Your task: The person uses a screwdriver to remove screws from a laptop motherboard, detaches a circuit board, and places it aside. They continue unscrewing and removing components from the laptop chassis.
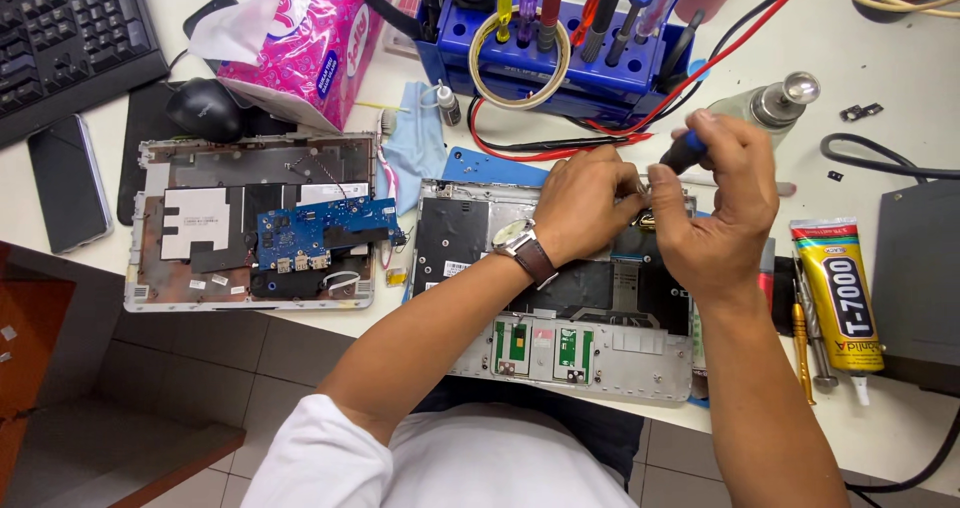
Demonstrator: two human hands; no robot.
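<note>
An opened laptop base (560,353) lies at the table's front edge, its insides facing up. My left hand (585,203), with a watch on the wrist, rests on the far part of the base, fingers pressed down near a small brass-coloured part (647,220). My right hand (715,208) grips a screwdriver (685,151) with a black and blue handle, its tip pointing down at that same spot between the two hands. The tip itself is hidden by my fingers.
A second opened chassis with a blue circuit board (325,233) lies to the left. A blue tool rack (560,38), pink tissue pack (300,38), mouse (205,108), keyboard (70,43) and phone (68,183) sit behind. A yellow glue tube (838,293) lies on the right.
</note>
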